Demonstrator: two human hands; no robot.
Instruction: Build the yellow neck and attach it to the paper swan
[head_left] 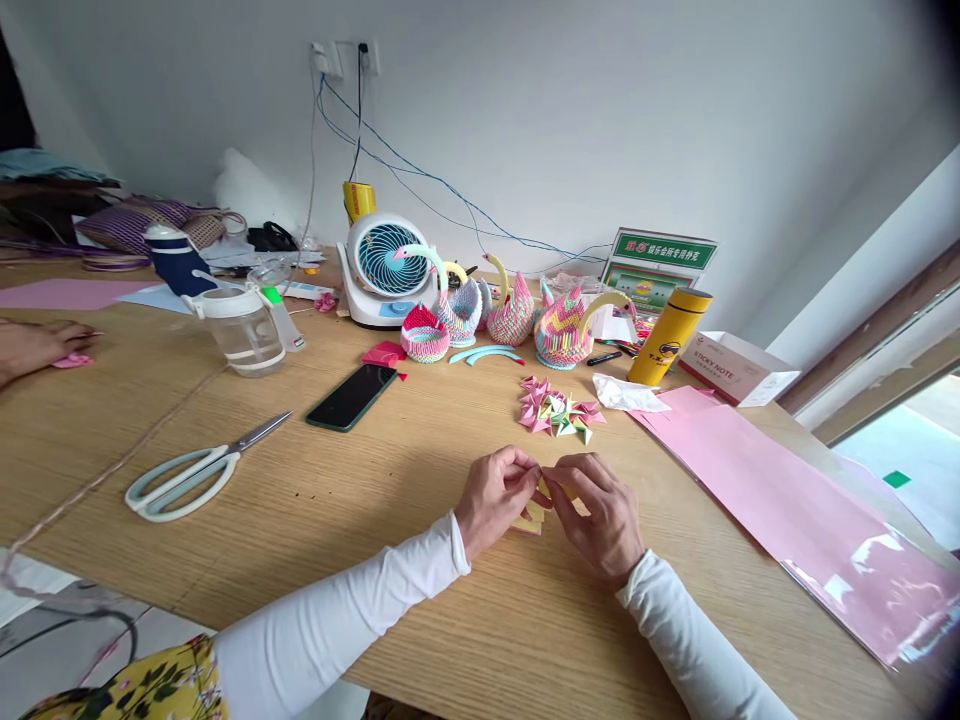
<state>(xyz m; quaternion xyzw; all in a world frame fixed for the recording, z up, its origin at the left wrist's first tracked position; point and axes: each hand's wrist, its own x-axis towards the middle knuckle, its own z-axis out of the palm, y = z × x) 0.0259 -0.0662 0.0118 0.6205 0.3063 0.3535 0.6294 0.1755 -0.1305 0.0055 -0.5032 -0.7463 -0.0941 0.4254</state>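
Note:
My left hand [501,492] and my right hand [596,510] meet at the fingertips near the table's front, both in a pinch. Between the fingers is a small piece of yellow paper [544,487], mostly hidden by them. Beneath my left fingers lie more yellow paper slips [529,522] on the wooden table. Just beyond my hands sits a loose pile of folded paper triangles [556,410] in pink, yellow and green.
Paper swans [564,330], a small paper basket [424,335] and a fan [390,268] stand behind. Scissors [202,475], a phone [352,396] and a clear jug [241,335] lie left. Pink sheets [787,510] and a yellow bottle [670,337] are right. Another person's hand [45,345] rests far left.

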